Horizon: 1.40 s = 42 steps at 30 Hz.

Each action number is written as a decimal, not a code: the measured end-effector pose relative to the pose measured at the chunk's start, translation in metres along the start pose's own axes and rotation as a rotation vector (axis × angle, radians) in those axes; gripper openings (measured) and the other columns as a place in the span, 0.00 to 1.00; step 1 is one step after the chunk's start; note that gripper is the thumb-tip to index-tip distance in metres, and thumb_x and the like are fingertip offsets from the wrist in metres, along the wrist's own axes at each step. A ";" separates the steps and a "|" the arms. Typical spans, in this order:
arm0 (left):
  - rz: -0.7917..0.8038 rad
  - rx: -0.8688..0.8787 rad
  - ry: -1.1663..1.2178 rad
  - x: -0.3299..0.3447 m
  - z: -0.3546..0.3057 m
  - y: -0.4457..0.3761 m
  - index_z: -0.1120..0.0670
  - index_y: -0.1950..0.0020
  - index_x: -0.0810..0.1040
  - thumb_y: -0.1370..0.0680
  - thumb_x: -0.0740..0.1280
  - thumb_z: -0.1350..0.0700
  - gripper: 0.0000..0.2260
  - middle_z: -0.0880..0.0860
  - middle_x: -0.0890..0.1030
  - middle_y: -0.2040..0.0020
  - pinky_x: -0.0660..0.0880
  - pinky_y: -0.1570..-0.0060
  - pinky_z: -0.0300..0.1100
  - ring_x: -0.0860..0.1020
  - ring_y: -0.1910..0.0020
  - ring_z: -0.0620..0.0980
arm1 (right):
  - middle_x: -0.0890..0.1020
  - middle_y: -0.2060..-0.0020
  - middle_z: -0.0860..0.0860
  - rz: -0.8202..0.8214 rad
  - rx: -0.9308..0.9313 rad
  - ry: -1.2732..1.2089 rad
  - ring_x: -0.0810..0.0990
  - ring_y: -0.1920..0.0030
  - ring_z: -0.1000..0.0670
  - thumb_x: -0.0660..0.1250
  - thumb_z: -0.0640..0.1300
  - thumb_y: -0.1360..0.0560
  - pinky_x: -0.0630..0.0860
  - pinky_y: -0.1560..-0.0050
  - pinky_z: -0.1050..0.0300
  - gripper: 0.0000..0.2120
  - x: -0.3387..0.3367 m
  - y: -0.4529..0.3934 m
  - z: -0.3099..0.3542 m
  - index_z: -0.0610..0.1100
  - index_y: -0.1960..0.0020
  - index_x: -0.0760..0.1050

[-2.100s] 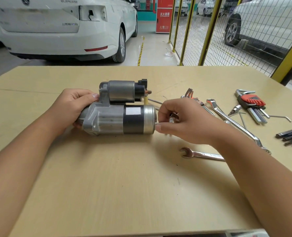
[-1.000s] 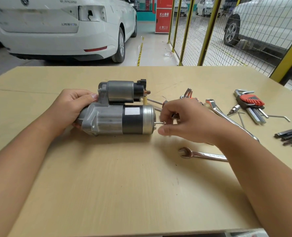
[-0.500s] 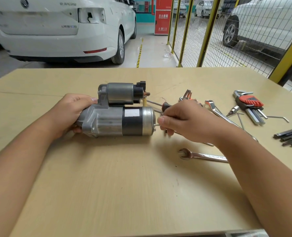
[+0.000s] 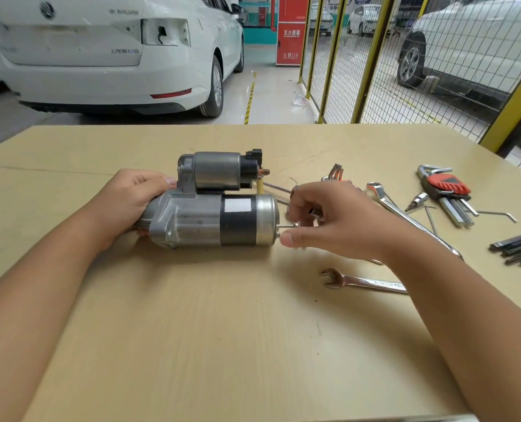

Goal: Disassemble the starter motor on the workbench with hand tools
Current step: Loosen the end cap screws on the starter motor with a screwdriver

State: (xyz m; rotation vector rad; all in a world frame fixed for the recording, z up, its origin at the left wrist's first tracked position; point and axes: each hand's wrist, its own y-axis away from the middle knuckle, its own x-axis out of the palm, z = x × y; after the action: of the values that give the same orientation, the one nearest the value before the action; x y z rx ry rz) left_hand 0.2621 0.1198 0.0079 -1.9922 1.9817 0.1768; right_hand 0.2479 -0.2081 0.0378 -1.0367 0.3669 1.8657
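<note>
The bolt (image 4: 287, 226), pinched by the right hand (image 4: 335, 222), had been drawn farther out of the starter motor (image 4: 213, 214) than a second before. The housing was gripped by the left hand (image 4: 131, 202). Removal appeared nearly complete.

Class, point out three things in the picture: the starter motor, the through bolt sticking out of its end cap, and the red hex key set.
starter motor (image 4: 210, 222): head view, on its main cylindrical body.
through bolt (image 4: 286, 226): head view, on the exposed shank.
red hex key set (image 4: 446, 185): head view, on the red holder.
</note>
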 end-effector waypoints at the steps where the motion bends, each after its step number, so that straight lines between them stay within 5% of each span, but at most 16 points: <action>1: 0.001 0.002 0.000 0.000 0.000 0.000 0.51 0.70 0.81 0.15 0.63 0.57 0.23 0.45 0.72 0.77 0.59 0.80 0.29 0.66 0.81 0.40 | 0.83 0.66 0.52 0.013 0.004 0.007 0.78 0.65 0.55 0.74 0.54 0.27 0.72 0.64 0.60 0.10 0.000 0.000 0.000 0.48 0.59 0.79; 4: -0.002 0.011 -0.014 -0.001 0.000 -0.001 0.52 0.67 0.82 0.15 0.63 0.56 0.21 0.46 0.74 0.75 0.62 0.79 0.31 0.69 0.79 0.41 | 0.84 0.68 0.52 0.052 0.009 0.040 0.80 0.66 0.53 0.67 0.51 0.21 0.76 0.63 0.55 0.13 0.001 -0.002 0.001 0.45 0.60 0.81; 9: -0.011 0.049 -0.054 -0.003 0.000 0.000 0.51 0.64 0.85 0.15 0.63 0.56 0.19 0.46 0.78 0.73 0.65 0.78 0.31 0.72 0.77 0.40 | 0.82 0.66 0.53 0.001 -0.010 0.017 0.78 0.65 0.56 0.78 0.51 0.30 0.72 0.65 0.61 0.09 -0.001 0.001 0.001 0.49 0.59 0.79; 14: -0.001 0.092 -0.065 -0.003 -0.001 0.001 0.51 0.61 0.86 0.15 0.63 0.54 0.18 0.46 0.81 0.69 0.69 0.75 0.30 0.76 0.73 0.40 | 0.84 0.67 0.53 0.087 0.024 0.030 0.79 0.67 0.58 0.67 0.53 0.21 0.72 0.66 0.62 0.12 0.002 -0.001 -0.002 0.47 0.60 0.81; 19: 0.034 0.126 -0.038 0.000 -0.004 0.004 0.49 0.63 0.85 0.15 0.62 0.53 0.19 0.44 0.81 0.69 0.69 0.74 0.30 0.76 0.73 0.39 | 0.80 0.65 0.54 0.030 -0.028 0.085 0.76 0.64 0.57 0.76 0.53 0.29 0.71 0.64 0.60 0.09 0.001 0.000 -0.003 0.50 0.57 0.79; 24: 0.114 0.150 -0.011 -0.003 -0.004 0.006 0.60 0.60 0.78 0.24 0.68 0.37 0.24 0.52 0.77 0.65 0.70 0.70 0.35 0.74 0.68 0.47 | 0.85 0.66 0.54 0.121 0.048 0.005 0.81 0.65 0.56 0.64 0.54 0.19 0.74 0.65 0.60 0.15 0.001 -0.002 -0.002 0.49 0.59 0.81; 28: 0.157 0.148 -0.014 -0.003 -0.006 0.008 0.61 0.61 0.71 0.33 0.72 0.26 0.36 0.54 0.70 0.65 0.65 0.69 0.40 0.69 0.67 0.50 | 0.83 0.65 0.53 0.038 -0.018 0.051 0.80 0.62 0.55 0.75 0.49 0.27 0.75 0.59 0.57 0.07 -0.001 -0.001 -0.001 0.48 0.60 0.80; 32: 0.177 0.154 -0.007 -0.003 -0.009 0.009 0.69 0.56 0.70 0.31 0.73 0.28 0.41 0.57 0.70 0.62 0.65 0.63 0.45 0.68 0.63 0.53 | 0.84 0.66 0.54 0.042 -0.005 0.020 0.80 0.63 0.54 0.72 0.54 0.25 0.76 0.60 0.57 0.10 -0.003 0.000 0.000 0.49 0.60 0.82; 36: 0.172 0.154 0.004 -0.003 -0.006 0.009 0.72 0.53 0.71 0.26 0.69 0.38 0.33 0.59 0.72 0.60 0.64 0.57 0.51 0.69 0.60 0.56 | 0.84 0.66 0.54 0.043 -0.013 0.058 0.81 0.62 0.54 0.71 0.50 0.23 0.77 0.59 0.55 0.08 -0.002 -0.001 -0.001 0.48 0.59 0.81; 39: 0.175 0.145 -0.006 -0.004 -0.004 0.008 0.72 0.52 0.72 0.25 0.69 0.38 0.33 0.59 0.73 0.59 0.65 0.56 0.51 0.70 0.60 0.56 | 0.81 0.66 0.54 -0.009 -0.032 0.035 0.75 0.64 0.58 0.78 0.48 0.30 0.69 0.64 0.64 0.10 -0.003 0.001 0.000 0.50 0.59 0.77; 42: 0.177 0.155 -0.013 -0.003 -0.005 0.009 0.66 0.57 0.73 0.28 0.72 0.32 0.34 0.56 0.72 0.62 0.66 0.63 0.45 0.70 0.63 0.53 | 0.82 0.64 0.54 0.013 -0.009 0.023 0.77 0.63 0.58 0.74 0.54 0.27 0.71 0.64 0.63 0.08 -0.003 0.001 0.000 0.51 0.56 0.79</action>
State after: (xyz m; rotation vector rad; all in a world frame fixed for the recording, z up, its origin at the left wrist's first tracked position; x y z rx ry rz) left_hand 0.2527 0.1214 0.0126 -1.7172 2.0953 0.0738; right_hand 0.2474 -0.2105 0.0399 -1.0653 0.3803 1.8701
